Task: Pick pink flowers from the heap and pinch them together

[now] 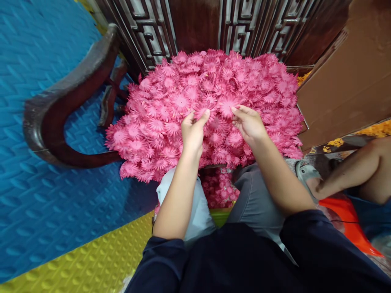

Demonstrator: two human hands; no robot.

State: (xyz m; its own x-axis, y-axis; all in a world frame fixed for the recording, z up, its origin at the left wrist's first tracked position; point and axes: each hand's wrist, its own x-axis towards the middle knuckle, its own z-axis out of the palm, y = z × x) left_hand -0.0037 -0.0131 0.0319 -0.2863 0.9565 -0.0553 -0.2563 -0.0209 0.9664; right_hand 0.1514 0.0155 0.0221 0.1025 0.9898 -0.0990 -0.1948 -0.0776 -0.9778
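Note:
A wide heap of pink artificial flower heads (165,114) spreads in front of my knees. Above its middle, my left hand (194,132) pinches a pink flower head (202,106) between thumb and fingers. Level with it on the right, my right hand (249,122) has its thumb and fingertips closed on the edge of a paler pink flower head (226,106). The two held flower heads are close side by side; whether their petals touch I cannot tell. More pink flower heads (221,185) show lower down, between my legs.
A dark carved wooden armrest (49,122) curves at the left over blue textured matting (18,171). Behind the heap stands dark wooden latticework (195,24). Brown cardboard (336,89) leans at the right, near another person's leg (351,171) and a red plastic piece (345,215).

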